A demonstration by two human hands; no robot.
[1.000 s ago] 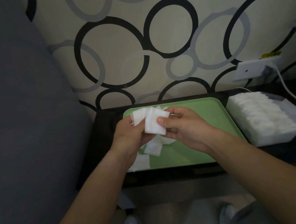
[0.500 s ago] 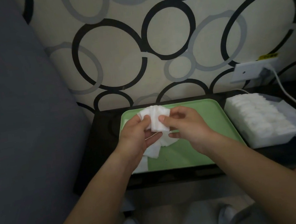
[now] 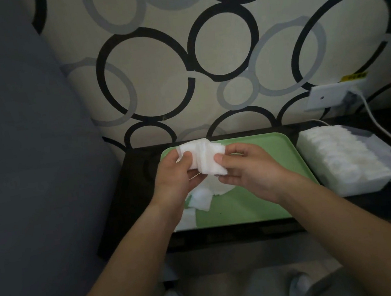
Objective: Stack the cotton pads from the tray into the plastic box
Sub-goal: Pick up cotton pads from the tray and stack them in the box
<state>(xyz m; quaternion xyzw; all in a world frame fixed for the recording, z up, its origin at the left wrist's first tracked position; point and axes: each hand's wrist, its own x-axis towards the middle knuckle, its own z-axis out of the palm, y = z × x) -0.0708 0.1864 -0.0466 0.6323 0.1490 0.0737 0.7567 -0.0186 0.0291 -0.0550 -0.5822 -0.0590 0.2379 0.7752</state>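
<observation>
Right now a small stack of cotton pads (image 3: pixel 206 161) is held just above the far left part of the green tray (image 3: pixel 265 153). The left hand (image 3: pixel 175 175) has its grip pinched on the stack's left end, the right hand (image 3: pixel 250 173) on its right end. Loose pads (image 3: pixel 203 196) lie on the tray beneath the hands. Just right of the tray, on the dark bench (image 3: pixel 127 201), stands the plastic box (image 3: pixel 345 160), filled with rows of pads.

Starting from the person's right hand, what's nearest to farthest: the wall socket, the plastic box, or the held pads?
1. Pinched in the right hand itself: stack of white square cotton pads.
2. To its right on the table: clear plastic box.
3. Up on the wall beyond: white wall socket.
</observation>
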